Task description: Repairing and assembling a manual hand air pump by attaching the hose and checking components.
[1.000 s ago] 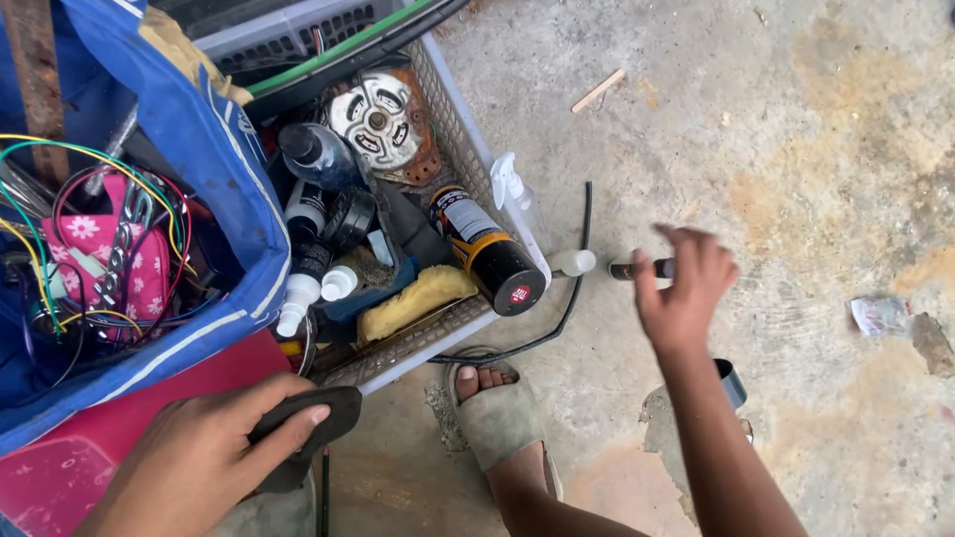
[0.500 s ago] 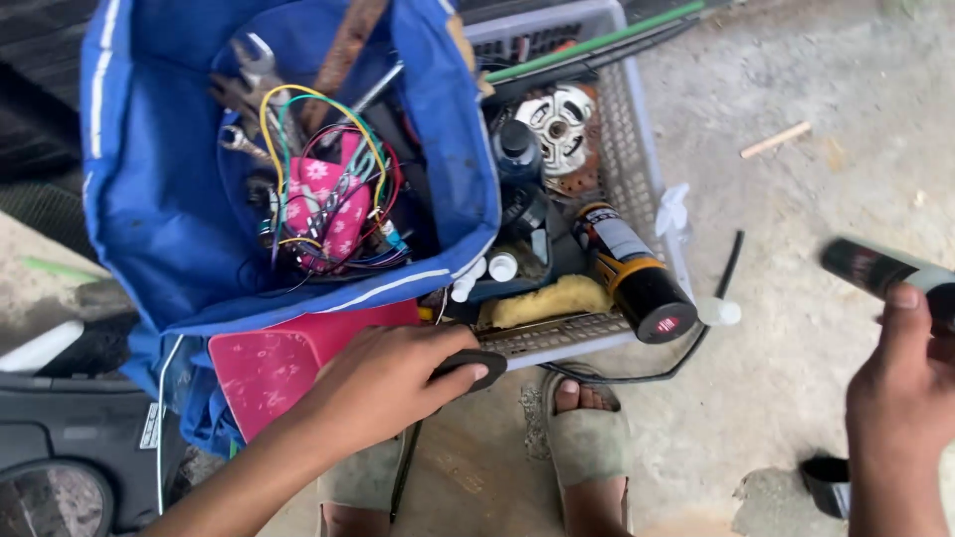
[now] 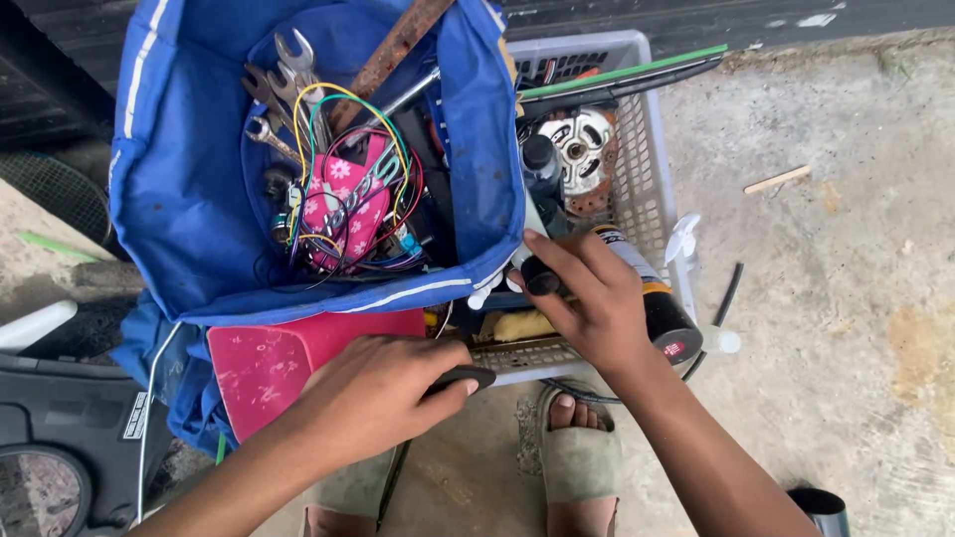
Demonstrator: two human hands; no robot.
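My left hand grips a black handle at the front edge of a grey plastic basket. My right hand reaches into that basket and is closed on a small dark cylindrical object, right beside a black spray can. A yellow sponge-like piece lies under my right hand. A blue tool bag sits left of the basket, holding wrenches, coloured wires and a rusty bar.
A metal motor part and a green rod lie in the basket. A pink board leans under the bag. My sandalled foot is below the basket. A black cable and wood stick lie on the concrete floor.
My right hand has come in from the right with the dark cylindrical object and now sits over the basket. The view shifted, bringing the bag and basket to centre. My left hand stays on the handle.
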